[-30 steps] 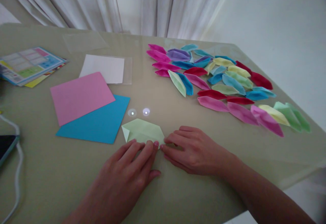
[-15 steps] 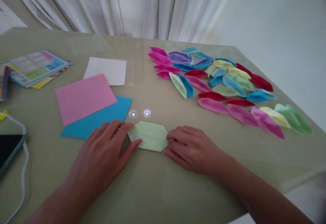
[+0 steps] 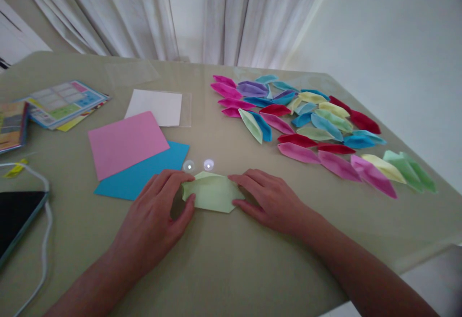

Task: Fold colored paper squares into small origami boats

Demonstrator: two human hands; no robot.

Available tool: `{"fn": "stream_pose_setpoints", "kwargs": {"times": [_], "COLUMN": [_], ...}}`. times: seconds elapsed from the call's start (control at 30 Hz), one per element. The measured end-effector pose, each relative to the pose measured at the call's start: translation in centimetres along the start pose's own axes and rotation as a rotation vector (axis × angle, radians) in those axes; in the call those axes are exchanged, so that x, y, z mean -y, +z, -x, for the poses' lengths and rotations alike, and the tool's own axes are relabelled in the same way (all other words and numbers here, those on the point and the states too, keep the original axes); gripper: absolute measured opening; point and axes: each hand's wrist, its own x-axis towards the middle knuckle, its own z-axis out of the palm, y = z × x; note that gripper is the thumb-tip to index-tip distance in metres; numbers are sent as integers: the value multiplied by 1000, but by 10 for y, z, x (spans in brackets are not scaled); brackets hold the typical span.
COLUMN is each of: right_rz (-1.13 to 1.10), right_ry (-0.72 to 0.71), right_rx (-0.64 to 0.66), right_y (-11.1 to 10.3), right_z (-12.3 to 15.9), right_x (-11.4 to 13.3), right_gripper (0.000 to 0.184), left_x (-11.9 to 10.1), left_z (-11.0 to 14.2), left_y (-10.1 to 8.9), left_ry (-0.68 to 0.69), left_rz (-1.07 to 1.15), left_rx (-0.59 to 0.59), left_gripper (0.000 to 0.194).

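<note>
Whereas a second ago the left hand (image 3: 155, 211) lay over the near edge of the green paper (image 3: 212, 194), it is now at the paper's left end, thumb on the near side, fingers on the far side. Right hand (image 3: 274, 201): bunched at the right end half a second ago, now spread, index finger by the far right corner of the paper, thumb by the near right one. Both hands grip the paper by its ends; neither is a full fist.

Paper position: on the tabletop (image 3: 252, 269), well in from its right edge, on the near side of the blue sheet (image 3: 169, 158) and the pink sheet (image 3: 128, 144). It looked flat half a second ago; a narrow strip along its far side now appears slightly lifted. Whether a crease runs beneath the fingers, cannot tell.

Judgement: with both ends held, the folding seems to have passed from pressing one edge to working the whole width evenly. The folded pieces (image 3: 299, 152), spread towards the tabletop's far right corner and along its right edge, show no rearrangement.
</note>
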Motion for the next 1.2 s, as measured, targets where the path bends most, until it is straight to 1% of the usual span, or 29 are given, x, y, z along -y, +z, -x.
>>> {"fn": "stream_pose_setpoints", "kwargs": {"times": [0.07, 0.23, 0.43, 0.5, 0.57, 0.7, 0.83, 0.93, 1.0, 1.07, 1.1, 1.2], "right_rz": [-16, -71, -184, -231, -265, -299, -332, -407, -463, -520, -550, -637], "right_ry": [18, 60, 94, 102, 91, 42, -44, -118, -136, -122, -97, 21], "right_rx": [10, 17, -27, -51, -66, -102, -148, -185, -191, -175, -166, -132], "right_y": [-1, -1, -2, -3, -4, -4, -3, -2, -3, -4, -5, -9], "right_z": [0, -1, -1, 0, 0, -1, -1, -1, -2, -2, -2, -1], "right_x": [-1, -3, -3, -2, -1, 1, 1, 2, 3, 5, 6, 8], "right_gripper": [45, 40, 26, 27, 29, 26, 23, 17, 12, 8, 6, 7], "left_x": [-3, -4, -8, -10, -11, -12, -14, -16, -17, -19, -19, -20], "left_z": [-1, -2, -2, -2, -2, -2, -1, -1, 0, 1, 3, 6], "left_y": [-1, -1, -1, -2, -3, -2, -1, 0, 1, 2, 2, 1], "left_ry": [-41, -125, -224, -270, -282, -213, -190, -217, -253, -283, -292, -263], "left_rz": [101, 394, 651, 690, 705, 725, 746, 793, 843, 909, 942, 987], "left_rx": [-5, -20, 31, 52, 71, 80, 93, 134, 167, 217, 246, 299], "left_gripper": [19, 13, 14, 17, 19, 15, 14, 15, 14, 16, 21, 35]}}
